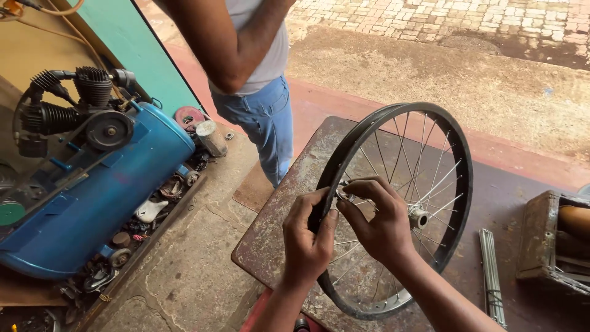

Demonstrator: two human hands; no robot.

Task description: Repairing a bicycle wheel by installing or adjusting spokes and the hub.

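The left hand (pixel 309 237) grips the near-left rim of the wheel (pixel 458 184), which stands tilted on the table (pixel 289 203). The right hand (pixel 378 221) pinches a spoke (pixel 345 198) just inside the rim. Loose spokes (pixel 491 276) lie to the right.

A big blue tank (pixel 92 203) lies on the left, with a black motor (pixel 74 110) on top of it. Small rusty metal bits (pixel 153 203) lie in a row beside the tank on the stone floor (pixel 196 258). A person in blue jeans (pixel 264 123) and a light shirt stands near the rusty surface (pixel 283 203). A bundle of thin metal rods (pixel 491 270) lies on the surface, just beside an old wooden box (pixel 547 240). Far back is a brick path (pixel 430 18).
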